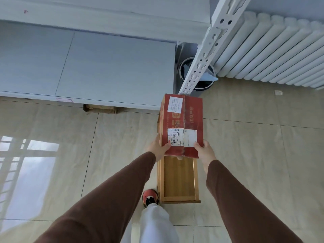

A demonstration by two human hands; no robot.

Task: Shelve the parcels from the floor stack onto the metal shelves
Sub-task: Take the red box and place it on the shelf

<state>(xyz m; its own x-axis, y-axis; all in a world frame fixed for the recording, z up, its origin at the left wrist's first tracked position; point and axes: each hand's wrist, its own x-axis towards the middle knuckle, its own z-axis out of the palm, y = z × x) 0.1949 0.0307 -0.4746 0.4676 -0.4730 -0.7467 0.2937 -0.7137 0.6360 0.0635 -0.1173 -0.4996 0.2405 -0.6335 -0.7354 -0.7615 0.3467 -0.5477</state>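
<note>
A red cardboard parcel (181,120) with white shipping labels is held between both hands above the floor stack. My left hand (157,148) grips its near left corner, thumb on top. At the near right corner my right hand (206,151) grips it the same way. Below it lies a plain brown box (178,181), the floor stack. The grey metal shelf (98,67) spreads out ahead and to the left, with its white perforated upright (208,50) just beyond the parcel's far end.
A dark waste bin (199,83) stands behind the upright. A white radiator (273,51) fills the right wall. Some crumpled cardboard (100,109) pokes out under the shelf edge. My red shoe (150,197) is beside the brown box on the tiled floor.
</note>
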